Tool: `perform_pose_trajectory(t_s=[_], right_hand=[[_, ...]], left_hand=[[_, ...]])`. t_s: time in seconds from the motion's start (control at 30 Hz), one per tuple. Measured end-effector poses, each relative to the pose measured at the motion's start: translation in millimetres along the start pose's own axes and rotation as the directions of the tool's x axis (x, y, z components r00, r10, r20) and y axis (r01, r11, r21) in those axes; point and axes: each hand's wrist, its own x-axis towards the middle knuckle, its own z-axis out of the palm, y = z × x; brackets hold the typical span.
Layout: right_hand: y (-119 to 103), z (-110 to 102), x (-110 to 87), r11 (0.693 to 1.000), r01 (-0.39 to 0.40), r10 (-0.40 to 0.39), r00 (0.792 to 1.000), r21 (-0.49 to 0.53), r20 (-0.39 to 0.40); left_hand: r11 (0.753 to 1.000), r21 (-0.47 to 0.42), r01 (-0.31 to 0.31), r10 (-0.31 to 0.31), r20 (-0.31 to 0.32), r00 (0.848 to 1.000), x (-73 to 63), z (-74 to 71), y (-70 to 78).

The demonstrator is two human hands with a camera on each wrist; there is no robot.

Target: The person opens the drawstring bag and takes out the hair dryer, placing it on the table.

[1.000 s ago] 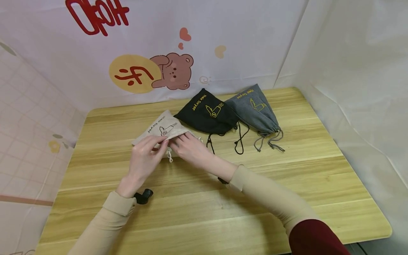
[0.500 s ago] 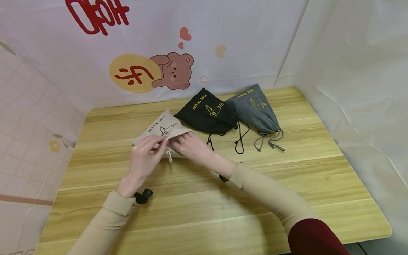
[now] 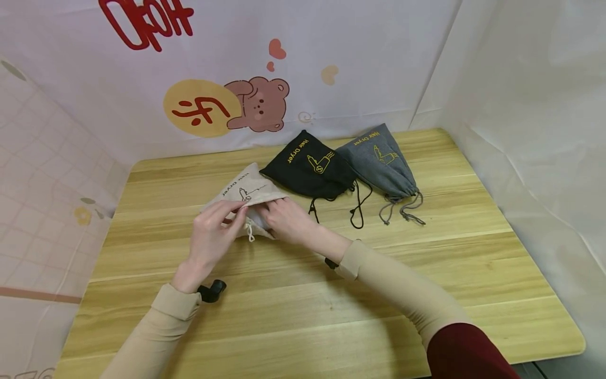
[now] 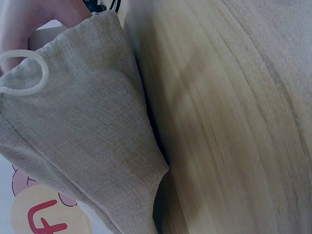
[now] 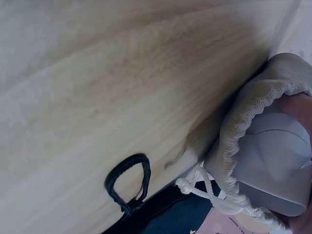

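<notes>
A beige drawstring bag (image 3: pixel 253 180) printed "Hair Dryer" lies on the table, its mouth held apart. My left hand (image 3: pixel 210 229) pinches the upper rim between thumb and fingers. My right hand (image 3: pixel 291 223) reaches into the mouth, so its fingertips are hidden in the head view. From the right wrist, a smooth pale grey hair dryer (image 5: pixel 273 156) shows inside the gathered opening, with fingers (image 5: pixel 298 108) of the right hand around it. White cord (image 4: pixel 41 73) loops from the bag's edge in the left wrist view.
A black drawstring bag (image 3: pixel 312 168) touches the beige one on its right. Beyond it lies a grey bag (image 3: pixel 379 158), cords toward the front. The wooden table (image 3: pixel 303 316) meets a printed cloth backdrop (image 3: pixel 369 42) behind.
The beige bag's mouth has opened wider, and the pale grey hair dryer now shows in it. My right hand has shifted slightly; the left keeps its pinch.
</notes>
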Motion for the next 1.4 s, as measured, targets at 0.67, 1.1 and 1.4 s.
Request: perform_pose_trajectory(t_s=[0.67,1.1,1.4], right_hand=[[-4,4,-11.5,0.997,-0.046,0.048,0.999,0.063,-0.017],[-4,-3,-20.6,0.987,-0.049,0.060,0.996,0.154,-0.066],[-2,-2,-21.4,0.988,-0.056,0.061,0.998,0.143,-0.026]], left_hand=[[1.000,-0.009,0.008,-0.007,0.030,1.000,-2.4,3.7,0.4],[1.000,-0.011,0.003,-0.002,0.086,0.996,-3.6,3.3,1.4],[1.000,-0.031,0.006,-0.002,0.129,0.992,-4.8,3.4,0.0]])
